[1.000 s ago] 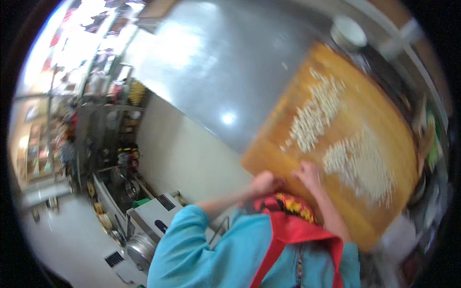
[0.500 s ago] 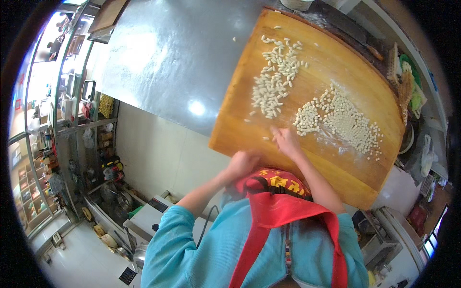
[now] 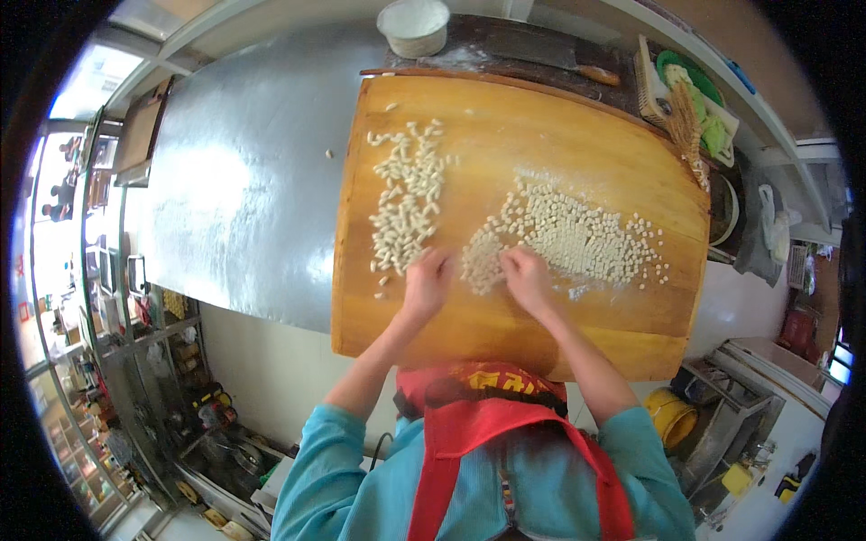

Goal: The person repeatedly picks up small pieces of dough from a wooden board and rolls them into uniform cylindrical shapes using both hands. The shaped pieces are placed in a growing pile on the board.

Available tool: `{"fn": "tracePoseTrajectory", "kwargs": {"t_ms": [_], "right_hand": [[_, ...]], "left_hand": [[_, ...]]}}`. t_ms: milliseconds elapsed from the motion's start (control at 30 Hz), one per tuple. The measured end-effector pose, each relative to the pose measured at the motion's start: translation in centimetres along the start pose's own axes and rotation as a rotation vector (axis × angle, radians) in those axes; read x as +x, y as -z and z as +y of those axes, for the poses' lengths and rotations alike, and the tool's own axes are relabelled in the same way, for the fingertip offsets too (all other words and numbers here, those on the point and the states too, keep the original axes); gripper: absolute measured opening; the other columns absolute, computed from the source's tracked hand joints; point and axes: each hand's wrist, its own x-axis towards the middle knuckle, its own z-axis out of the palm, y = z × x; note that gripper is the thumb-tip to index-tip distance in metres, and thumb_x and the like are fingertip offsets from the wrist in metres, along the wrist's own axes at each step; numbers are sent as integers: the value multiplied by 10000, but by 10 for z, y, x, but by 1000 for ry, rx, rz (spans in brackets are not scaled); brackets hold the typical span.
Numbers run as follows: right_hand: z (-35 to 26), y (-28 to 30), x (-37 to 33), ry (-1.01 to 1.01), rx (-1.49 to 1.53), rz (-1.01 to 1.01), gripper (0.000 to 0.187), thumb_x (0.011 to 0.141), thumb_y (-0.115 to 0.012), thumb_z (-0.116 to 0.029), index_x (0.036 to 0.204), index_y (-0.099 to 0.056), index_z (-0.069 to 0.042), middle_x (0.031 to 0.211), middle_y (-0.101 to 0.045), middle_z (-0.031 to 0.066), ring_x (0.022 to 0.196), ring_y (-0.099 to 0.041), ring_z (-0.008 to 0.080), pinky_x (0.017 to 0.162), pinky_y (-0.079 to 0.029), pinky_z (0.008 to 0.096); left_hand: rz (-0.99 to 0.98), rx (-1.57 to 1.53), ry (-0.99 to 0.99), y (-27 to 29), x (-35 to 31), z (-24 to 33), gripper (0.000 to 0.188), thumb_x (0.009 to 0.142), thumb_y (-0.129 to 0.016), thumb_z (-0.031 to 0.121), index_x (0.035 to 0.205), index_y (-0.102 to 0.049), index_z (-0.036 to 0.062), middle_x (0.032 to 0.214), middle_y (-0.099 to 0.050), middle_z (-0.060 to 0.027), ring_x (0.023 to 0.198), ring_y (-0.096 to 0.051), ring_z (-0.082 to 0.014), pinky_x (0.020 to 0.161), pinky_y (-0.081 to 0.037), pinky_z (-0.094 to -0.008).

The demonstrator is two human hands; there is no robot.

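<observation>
A floured wooden board [image 3: 406,329] carries two groups of small pale dough pieces. Longer, rolled dough pieces [image 3: 403,216] lie scattered down its left side. Small cut dough cubes [image 3: 586,236] spread over the middle and right, with a looser cluster of cubes [image 3: 483,261] nearest to me. My left hand [image 3: 428,281] is closed beside the lower end of the rolled pieces, its fingers curled and slightly blurred. My right hand [image 3: 527,278] is closed in a pinch at the right edge of the near cluster. What either hand holds is hidden.
A white tub of flour [image 3: 413,29] stands beyond the board. Right of it lies a cleaver [image 3: 550,56] with a wooden handle. A basket with greens [image 3: 704,113] and a straw brush [image 3: 687,135] sit at the far right. A metal worktop [image 3: 262,189] extends left.
The view has turned, so the board looks straighter. My left hand has moved from the board's near edge up beside the rolled pieces. My right hand has reached the cube cluster.
</observation>
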Motion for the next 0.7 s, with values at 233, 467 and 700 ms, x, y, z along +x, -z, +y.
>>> {"fn": "tracePoseTrajectory", "kwargs": {"t_ms": [233,467,700], "right_hand": [[47,79,98,105,-353,368,124,799,-623,-95,861,-664,4,859,-627,185,839,-610,333,732,-504,413],[51,83,135,-95,-348,-108,179,782,-643,-174,856,-686,-17,835,-666,193,799,-644,361,743,-506,439],[68,88,148,-176,-137,12,209,821,-626,-191,877,-667,6,808,-667,203,772,-650,365,707,-505,436]], "left_hand": [[-213,193,-217,-75,152,22,233,753,-603,16,977,-651,54,940,-602,-142,976,-579,-325,811,-497,-392],[-505,367,-212,-98,195,1,202,773,-620,107,965,-640,49,903,-620,-159,887,-606,-341,795,-499,-414],[-323,185,-224,-111,211,-7,144,743,-689,184,808,-689,55,844,-636,-143,824,-621,-323,730,-501,-424]]}}
